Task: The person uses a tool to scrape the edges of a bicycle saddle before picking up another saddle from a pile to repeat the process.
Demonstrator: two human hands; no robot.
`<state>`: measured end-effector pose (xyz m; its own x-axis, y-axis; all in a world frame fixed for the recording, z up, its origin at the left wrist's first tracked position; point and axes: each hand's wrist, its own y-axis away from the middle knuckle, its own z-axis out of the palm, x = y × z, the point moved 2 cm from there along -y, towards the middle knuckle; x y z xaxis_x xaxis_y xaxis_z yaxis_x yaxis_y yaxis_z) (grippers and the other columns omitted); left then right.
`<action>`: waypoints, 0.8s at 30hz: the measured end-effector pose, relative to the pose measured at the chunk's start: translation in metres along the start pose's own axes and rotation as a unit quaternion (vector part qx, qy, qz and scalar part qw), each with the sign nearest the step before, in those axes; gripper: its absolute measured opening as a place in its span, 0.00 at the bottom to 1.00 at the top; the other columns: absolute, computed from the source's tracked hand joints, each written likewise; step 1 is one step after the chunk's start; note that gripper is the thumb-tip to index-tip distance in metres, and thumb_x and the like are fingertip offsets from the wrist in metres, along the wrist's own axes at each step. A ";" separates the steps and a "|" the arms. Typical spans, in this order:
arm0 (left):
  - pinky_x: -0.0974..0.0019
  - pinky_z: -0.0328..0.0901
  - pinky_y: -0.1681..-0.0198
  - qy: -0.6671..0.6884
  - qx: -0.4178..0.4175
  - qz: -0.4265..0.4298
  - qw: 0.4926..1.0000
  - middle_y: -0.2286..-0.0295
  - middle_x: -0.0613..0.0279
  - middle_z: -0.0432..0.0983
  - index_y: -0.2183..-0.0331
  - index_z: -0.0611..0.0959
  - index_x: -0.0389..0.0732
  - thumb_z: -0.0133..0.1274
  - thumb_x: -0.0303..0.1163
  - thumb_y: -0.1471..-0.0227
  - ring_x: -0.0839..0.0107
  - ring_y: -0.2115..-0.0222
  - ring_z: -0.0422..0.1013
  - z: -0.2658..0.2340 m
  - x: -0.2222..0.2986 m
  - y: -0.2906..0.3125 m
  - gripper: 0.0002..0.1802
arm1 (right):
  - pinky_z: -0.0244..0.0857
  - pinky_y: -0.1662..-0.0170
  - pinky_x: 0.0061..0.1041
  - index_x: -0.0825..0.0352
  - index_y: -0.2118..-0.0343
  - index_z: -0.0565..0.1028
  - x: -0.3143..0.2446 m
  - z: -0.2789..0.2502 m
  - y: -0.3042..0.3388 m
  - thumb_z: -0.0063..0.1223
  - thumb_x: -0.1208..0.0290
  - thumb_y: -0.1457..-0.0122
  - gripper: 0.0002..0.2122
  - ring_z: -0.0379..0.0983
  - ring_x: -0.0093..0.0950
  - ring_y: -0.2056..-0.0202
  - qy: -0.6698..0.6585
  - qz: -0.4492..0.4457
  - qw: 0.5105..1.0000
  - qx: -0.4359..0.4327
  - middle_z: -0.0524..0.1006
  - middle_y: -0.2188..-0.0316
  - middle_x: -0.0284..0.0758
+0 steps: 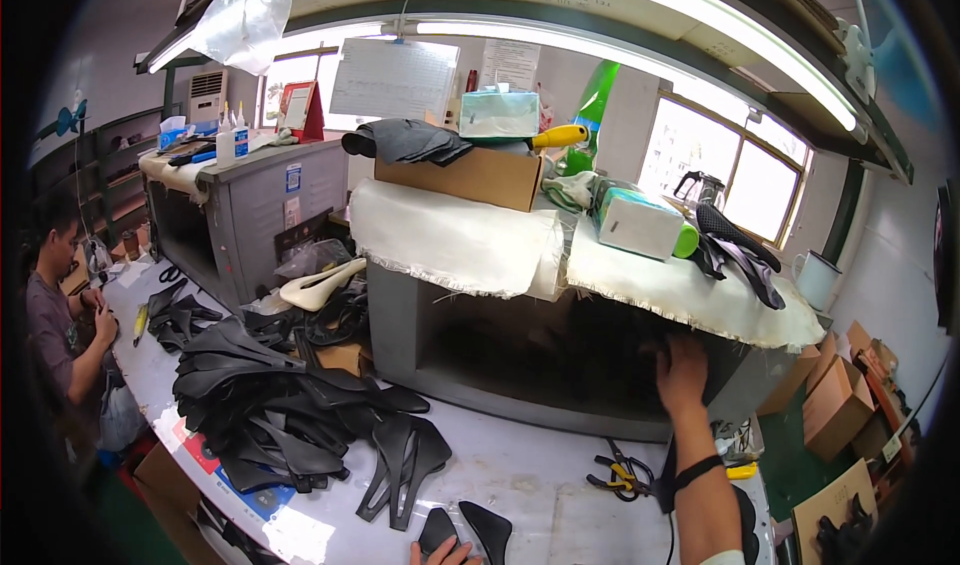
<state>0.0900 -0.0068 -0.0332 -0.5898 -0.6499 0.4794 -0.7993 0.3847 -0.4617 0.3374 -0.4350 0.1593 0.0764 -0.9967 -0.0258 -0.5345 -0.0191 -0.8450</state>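
Observation:
My right hand point(684, 375) reaches into the dark opening of a grey metal box point(395, 330); its fingertips fade into shadow, and whatever they touch is hidden. A black band circles that wrist. At the lower edge, my left hand point(447, 553), mostly cut off, has its thumb and fingers on a small black saddle-shaped piece point(437, 529) lying on the table. Just right of it rests a similar black piece point(487, 530). A forked black saddle shell point(405, 465) lies farther off, beside a large heap of black saddle shells point(250, 395).
Yellow-handled pliers point(625, 480) lie before the box, left of my right forearm. Frayed white cloth point(460, 240) hangs over the box top, under a cardboard box point(460, 177) and tissue packs. A cream saddle point(322, 284) sits behind the heap. Another person point(65, 315) works at far left.

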 end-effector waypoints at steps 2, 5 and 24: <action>0.29 0.51 0.37 0.002 0.005 0.008 1.000 0.42 0.49 0.68 0.46 0.78 0.40 0.62 0.30 0.56 0.46 0.37 0.59 -0.001 0.000 -0.003 0.32 | 0.70 0.53 0.43 0.64 0.59 0.82 0.037 0.008 -0.011 0.60 0.64 0.40 0.11 0.77 0.49 0.60 0.059 -0.033 0.998 -0.008 0.81 0.62 0.45; 0.31 0.53 0.37 -0.001 0.012 0.005 1.000 0.43 0.48 0.68 0.47 0.79 0.39 0.63 0.30 0.56 0.46 0.38 0.60 -0.003 0.001 -0.004 0.31 | 0.71 0.52 0.42 0.64 0.61 0.84 0.045 0.009 -0.014 0.59 0.62 0.40 0.12 0.78 0.48 0.59 -0.060 0.032 0.982 -0.175 0.81 0.63 0.45; 0.52 0.63 0.41 0.302 0.221 -0.054 0.926 0.49 0.45 0.74 0.52 0.80 0.28 0.49 0.27 0.39 0.51 0.47 0.70 -0.028 -0.009 -0.006 0.17 | 0.76 0.57 0.40 0.67 0.61 0.82 -0.169 -0.140 0.187 0.70 0.71 0.51 0.14 0.79 0.44 0.59 -0.140 -0.025 0.989 -0.033 0.80 0.61 0.44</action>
<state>0.0969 0.0152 -0.0141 -0.5727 -0.1325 0.8090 -0.8107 -0.0542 -0.5829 0.1073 -0.2806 0.0805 0.3283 -0.9342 -0.1397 -0.5774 -0.0814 -0.8124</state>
